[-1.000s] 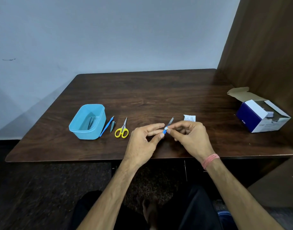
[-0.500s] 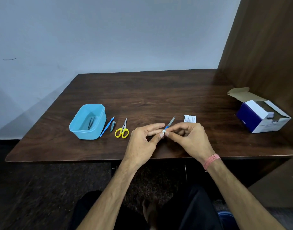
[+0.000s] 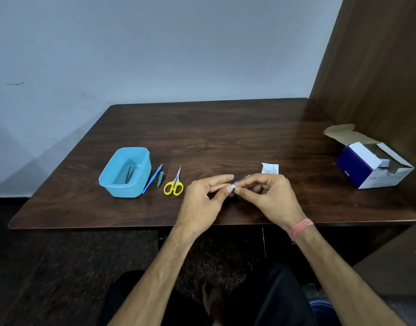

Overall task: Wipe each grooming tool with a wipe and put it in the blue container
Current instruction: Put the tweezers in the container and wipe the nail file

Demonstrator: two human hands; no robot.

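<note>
left hand [image 3: 203, 203] pinches blue tool [image 3: 236, 184] | right hand [image 3: 272, 198] pinches wipe round it | between both thumbs

A dark wooden table [image 3: 225, 137] with rounded corners is set against a pale wall, with a wooden panel along its right side. Near its left front, a blue container [image 3: 112, 183] is placed, in which dark tweezers [image 3: 129, 174] are seen. Just beside the container, a blue-handled tool [image 3: 152, 180], a small nail clipper [image 3: 160, 179] and yellow-handled scissors [image 3: 174, 184] are laid in a row. A white torn wipe packet [image 3: 270, 168] lies further right. An open blue-and-white cardboard box [image 3: 371, 167] is set near the right edge.
</note>
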